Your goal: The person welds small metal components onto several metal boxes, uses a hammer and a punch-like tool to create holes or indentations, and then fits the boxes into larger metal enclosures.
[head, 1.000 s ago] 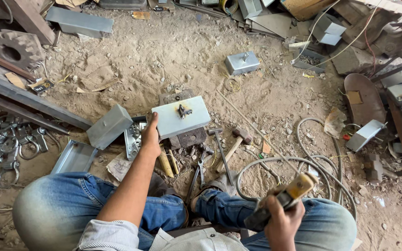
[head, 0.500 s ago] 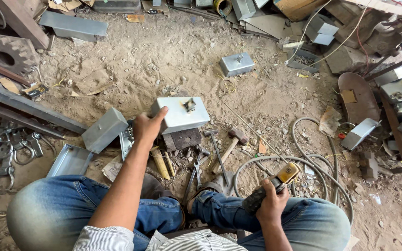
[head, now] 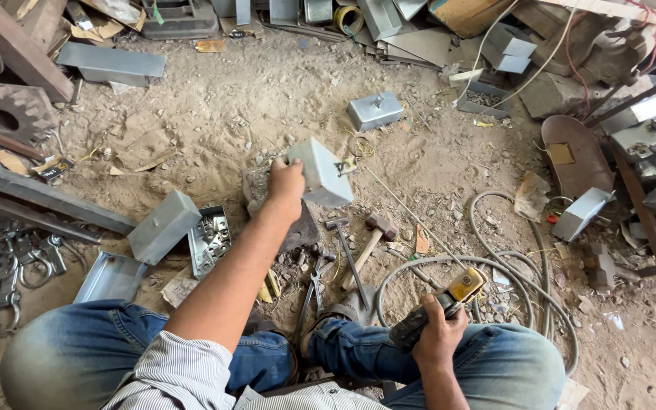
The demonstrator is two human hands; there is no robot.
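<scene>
The person sits low on the dirt floor point(head: 214, 114), knees apart, and the left hand point(head: 286, 186) is stretched well forward, closed around the near edge of a grey metal box point(head: 320, 171) that hangs tilted in the air above the ground, its broad face turned up and to the right, its long axis running away from the hand toward the upper right. That box lies straight ahead of the left hand and far from the other one. The right hand point(head: 438, 334) rests back by the right knee, wrapped tight around a power tool with a yellow end point(head: 438, 307), whose hose loops out over the ground to the right. Between the knees and the lifted box I count two hammers point(head: 370, 235) side by side and one pair of pliers point(head: 314, 285). One similar closed box point(head: 375, 110) sits farther out, and one open tray of small metal fittings point(head: 208, 239) lies left of the arm.
</scene>
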